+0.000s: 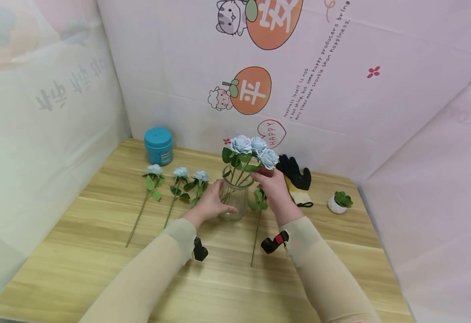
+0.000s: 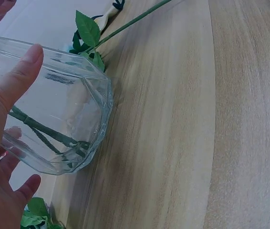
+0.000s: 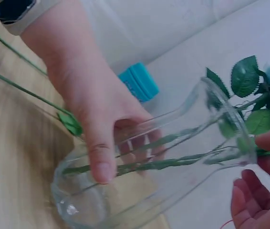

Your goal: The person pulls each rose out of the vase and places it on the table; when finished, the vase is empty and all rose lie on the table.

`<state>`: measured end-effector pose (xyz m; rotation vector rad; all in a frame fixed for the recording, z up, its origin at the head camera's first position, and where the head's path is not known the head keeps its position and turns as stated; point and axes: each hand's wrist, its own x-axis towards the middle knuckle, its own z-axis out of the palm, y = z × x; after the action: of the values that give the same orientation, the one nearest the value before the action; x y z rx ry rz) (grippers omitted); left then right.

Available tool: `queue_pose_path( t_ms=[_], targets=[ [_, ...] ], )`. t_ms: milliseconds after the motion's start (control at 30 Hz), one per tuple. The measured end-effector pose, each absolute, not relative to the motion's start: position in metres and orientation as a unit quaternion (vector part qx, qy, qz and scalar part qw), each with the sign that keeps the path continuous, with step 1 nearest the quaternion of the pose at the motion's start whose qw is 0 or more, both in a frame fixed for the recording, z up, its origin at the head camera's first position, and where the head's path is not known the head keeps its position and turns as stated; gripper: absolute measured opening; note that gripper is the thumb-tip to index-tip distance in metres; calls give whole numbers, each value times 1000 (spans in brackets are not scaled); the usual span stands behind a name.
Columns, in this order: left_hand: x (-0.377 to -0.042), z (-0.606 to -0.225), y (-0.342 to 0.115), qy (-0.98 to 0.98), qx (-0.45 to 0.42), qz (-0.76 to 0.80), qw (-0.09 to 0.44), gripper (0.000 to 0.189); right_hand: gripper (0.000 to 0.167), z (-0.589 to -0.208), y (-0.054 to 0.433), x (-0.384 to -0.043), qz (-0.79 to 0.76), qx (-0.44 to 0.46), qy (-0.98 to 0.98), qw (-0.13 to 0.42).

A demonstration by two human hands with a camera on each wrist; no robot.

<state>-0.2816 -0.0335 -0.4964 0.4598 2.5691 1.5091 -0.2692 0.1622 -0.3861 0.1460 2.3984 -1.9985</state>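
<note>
A clear glass vase [image 1: 238,204] stands on the table with three pale blue artificial roses [image 1: 255,150] in it, their green stems visible through the glass. My left hand [image 1: 210,202] grips the vase from its left side, the thumb in front and the fingers around the far side. At the rim, my right hand [image 3: 261,191] pinches a rose stem [image 3: 267,153] between thumb and forefinger, just below the leaves. Another rose stem [image 1: 257,237] lies on the table right of the vase; its bloom is hidden behind my right hand.
Three more roses [image 1: 154,170] lie left of the vase. A blue lidded jar [image 1: 158,146] stands at the back left. Behind my right hand lies a black and yellow glove [image 1: 297,177]; a small potted succulent [image 1: 339,202] sits farther right. Printed cloth walls surround the table [image 1: 98,278].
</note>
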Motion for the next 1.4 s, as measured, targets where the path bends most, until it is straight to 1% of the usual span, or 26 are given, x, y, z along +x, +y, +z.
queue_pose_path(
  t_ms=[133,300,433,533,733,833,967,1067,1233,1333,1400],
  targets=[
    [-282,-499,-33,852,152,497,57,111,28,-397,157,-270,-657,53,751,-29],
    [-283,-500,-33,853,156,495,47,109,20,-402,151,-269,-677,50,728,-96],
    [-283,-501,-33,854,157,494,47,109,22,-398,150,-267,-683,34,712,-161],
    [-283,-502,-32,854,151,494,52,111,28,-389,153,-264,-684,10,702,-195],
    [-283,-503,-32,859,143,488,59,116,34,-357,161,-252,-702,-61,674,-223],
    [-284,-503,-33,862,147,481,59,118,30,-337,165,-243,-721,-98,642,-241],
    [-283,-503,-33,858,151,487,58,118,15,-309,171,-228,-741,-138,597,-274],
    [-282,-502,-32,853,147,497,63,116,11,-291,180,-217,-759,-161,553,-302],
    [-281,-500,-32,854,139,496,70,115,10,-270,202,-207,-799,-158,470,-341],
    [-281,-499,-32,854,139,497,70,114,11,-266,219,-207,-810,-136,457,-342],
    [-282,-499,-32,853,139,499,67,114,12,-269,230,-210,-799,-109,492,-328]
  ],
)
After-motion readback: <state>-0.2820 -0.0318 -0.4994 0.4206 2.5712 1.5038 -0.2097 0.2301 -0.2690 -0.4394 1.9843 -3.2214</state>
